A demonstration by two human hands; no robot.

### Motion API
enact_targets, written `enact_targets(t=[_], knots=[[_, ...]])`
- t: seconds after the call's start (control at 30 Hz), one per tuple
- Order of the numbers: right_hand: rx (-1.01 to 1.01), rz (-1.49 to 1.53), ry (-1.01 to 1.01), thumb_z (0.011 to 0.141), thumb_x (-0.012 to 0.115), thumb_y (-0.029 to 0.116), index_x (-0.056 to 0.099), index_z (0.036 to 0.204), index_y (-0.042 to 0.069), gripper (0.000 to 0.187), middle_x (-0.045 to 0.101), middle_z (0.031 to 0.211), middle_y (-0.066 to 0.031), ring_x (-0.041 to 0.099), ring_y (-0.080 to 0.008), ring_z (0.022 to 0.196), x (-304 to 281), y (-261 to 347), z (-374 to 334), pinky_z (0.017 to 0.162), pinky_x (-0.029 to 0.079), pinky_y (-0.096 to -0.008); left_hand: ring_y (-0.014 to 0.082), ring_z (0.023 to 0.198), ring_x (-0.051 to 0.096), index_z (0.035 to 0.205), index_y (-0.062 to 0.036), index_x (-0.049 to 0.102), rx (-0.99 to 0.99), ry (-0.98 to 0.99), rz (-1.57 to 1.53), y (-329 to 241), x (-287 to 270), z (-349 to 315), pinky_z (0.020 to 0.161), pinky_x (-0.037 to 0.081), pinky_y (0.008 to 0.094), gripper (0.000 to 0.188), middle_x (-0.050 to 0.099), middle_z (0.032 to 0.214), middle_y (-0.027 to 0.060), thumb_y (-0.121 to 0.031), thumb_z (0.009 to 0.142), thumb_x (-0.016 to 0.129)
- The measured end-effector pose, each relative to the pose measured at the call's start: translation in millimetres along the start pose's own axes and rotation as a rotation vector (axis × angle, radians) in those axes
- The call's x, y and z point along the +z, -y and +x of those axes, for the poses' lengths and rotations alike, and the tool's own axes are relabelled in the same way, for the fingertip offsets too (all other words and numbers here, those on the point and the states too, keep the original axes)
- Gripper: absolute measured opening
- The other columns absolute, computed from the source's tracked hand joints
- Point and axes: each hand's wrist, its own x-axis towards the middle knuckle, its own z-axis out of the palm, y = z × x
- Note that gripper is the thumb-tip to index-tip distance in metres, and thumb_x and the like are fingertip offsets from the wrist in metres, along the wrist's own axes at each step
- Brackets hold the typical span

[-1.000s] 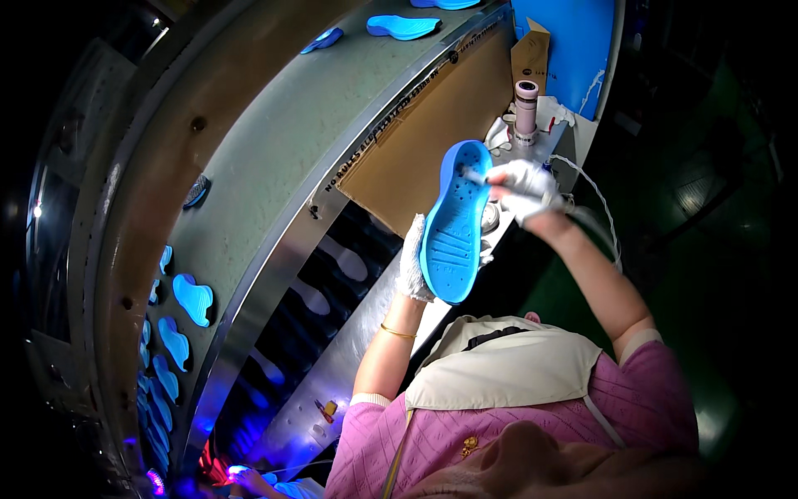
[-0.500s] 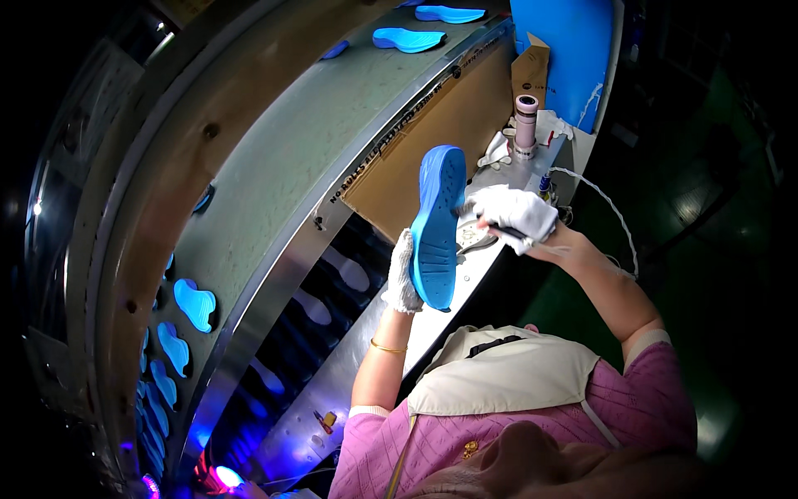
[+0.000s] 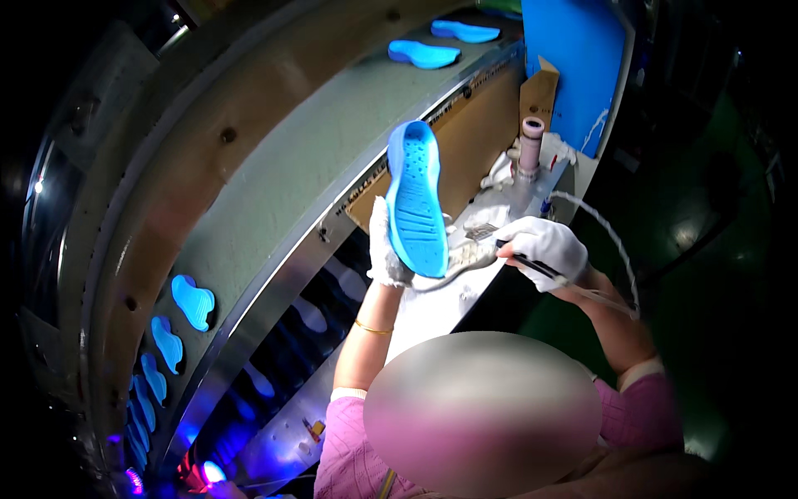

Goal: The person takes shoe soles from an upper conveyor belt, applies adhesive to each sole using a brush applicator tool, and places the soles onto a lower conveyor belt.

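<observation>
My left hand point(image 3: 383, 249), in a white glove, grips a bright blue shoe sole point(image 3: 418, 204) along its left side. The sole stands nearly upright, its hollowed, ribbed inner face turned toward me. To its right, my white-gloved right hand point(image 3: 549, 248) is closed around the slim black handle of a brush point(image 3: 532, 264). The brush tip points left toward the sole but is apart from it. Below the tip, a pale shoe-shaped piece point(image 3: 474, 258) lies on the bench, partly hidden by the sole.
A curved conveyor belt point(image 3: 274, 208) carries several blue soles point(image 3: 193, 302). Cardboard point(image 3: 474, 125) stands along its edge. A pink bottle point(image 3: 531, 145) and crumpled white gloves point(image 3: 499, 170) sit on the bench point(image 3: 432, 309). A white cord point(image 3: 619, 233) loops beside my right hand.
The sole has moved left and turned so its inner face shows more. My right hand has come down and right, drawing the brush away from the sole. Soles on the belt have shifted.
</observation>
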Motion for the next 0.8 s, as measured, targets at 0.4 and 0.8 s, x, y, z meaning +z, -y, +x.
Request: enact_targets(t=[0.4, 0.8], knots=[[0.295, 0.218, -0.168, 0.069, 0.075, -0.001, 0.064, 0.083, 0.007, 0.019, 0.065, 0.087, -0.0108, 0.064, -0.0265, 0.081, 40, 26, -52, 0.072, 0.05, -0.0323, 0.0372, 0.12, 0.049, 0.136, -0.0018, 0.04, 0.487, -0.359, 0.998, -67, -40, 79, 0.103, 0.038, 0.0477, 0.056, 0.052, 0.128, 0.021, -0.035, 0.091, 0.045], [0.695, 0.223, -0.388, 0.075, 0.069, -0.009, 0.061, 0.088, 0.003, 0.02, 0.062, 0.084, -0.0032, 0.056, -0.0089, 0.075, -16, 7, -125, 0.07, 0.046, -0.0226, 0.0306, 0.108, 0.052, 0.116, -0.0093, 0.059, 0.581, -0.904, 2.633, -153, -77, 35, 0.098, 0.036, 0.0494, 0.046, 0.059, 0.116, 0.0127, -0.021, 0.073, 0.069]])
